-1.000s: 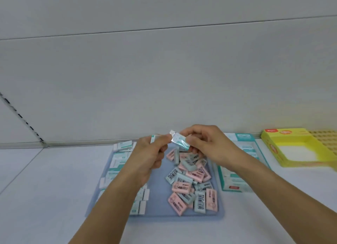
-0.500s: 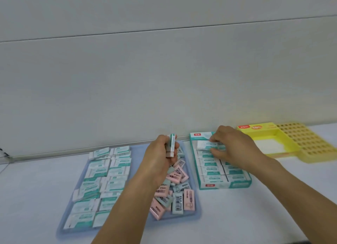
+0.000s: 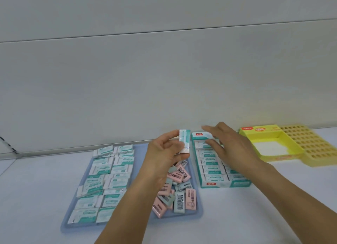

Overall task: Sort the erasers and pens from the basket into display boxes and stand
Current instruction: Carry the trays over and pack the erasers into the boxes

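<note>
My left hand (image 3: 165, 152) pinches a white-and-teal eraser (image 3: 184, 140) upright above the blue tray (image 3: 197, 210). The tray holds several white-and-teal erasers (image 3: 107, 181) on its left and a heap of pink and pale green erasers (image 3: 179, 191) on its right. My right hand (image 3: 229, 145) hovers with straight fingers, holding nothing, over the teal display box (image 3: 224, 183), which is filled with rows of white-and-teal erasers.
A yellow display box (image 3: 255, 132), white inside, stands right of the teal box. Beside it at the far right lies a yellow stand with a grid of holes (image 3: 310, 143). A grey wall runs along the back of the white table.
My right hand has lifted off the erasers in the teal box and opened. My left hand still holds its eraser, raised a little towards the box. The view has shifted left.
</note>
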